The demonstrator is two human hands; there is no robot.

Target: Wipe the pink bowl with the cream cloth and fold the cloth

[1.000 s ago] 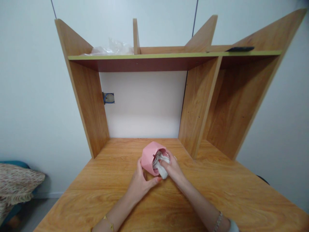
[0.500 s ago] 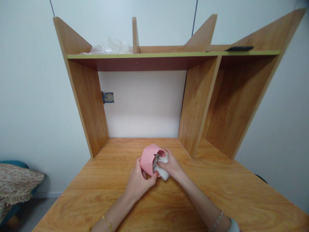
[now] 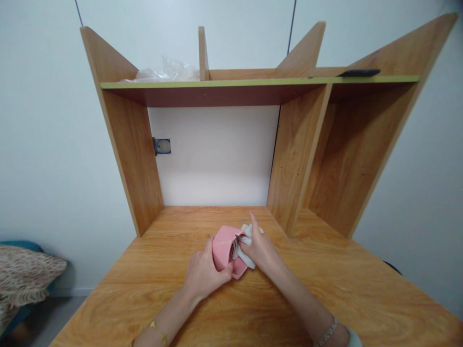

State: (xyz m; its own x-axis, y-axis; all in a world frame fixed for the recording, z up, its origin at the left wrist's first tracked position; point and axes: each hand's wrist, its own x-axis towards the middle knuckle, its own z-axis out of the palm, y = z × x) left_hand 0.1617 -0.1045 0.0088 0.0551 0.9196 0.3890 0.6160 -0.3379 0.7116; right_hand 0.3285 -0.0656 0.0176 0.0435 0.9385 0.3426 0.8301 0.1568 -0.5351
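Observation:
A pink, angular hollow container [image 3: 223, 245] is tilted above the desk, with its opening turned toward the right. My left hand [image 3: 205, 273] wraps around its left side, the thumb at the lower rim. In my right hand [image 3: 265, 251] is a crumpled white cloth [image 3: 247, 260], pressed at the container's opening; that hand's index finger points up and away. Something greyish shows inside the opening, too small to make out. My right fingertips are partly hidden by the cloth and the rim.
Beneath my hands lies a wooden desk [image 3: 152, 289]. A hutch with an upper shelf [image 3: 238, 83] rises behind it, holding clear plastic wrap [image 3: 170, 71] and a flat dark object [image 3: 360, 73]. An uncovered wall box [image 3: 162, 146] shows wires. At left is a patterned fringed fabric [image 3: 27, 274].
The pink container has tipped and shifted slightly down. My right hand has moved a little to the right with the white cloth, and its index finger has lifted.

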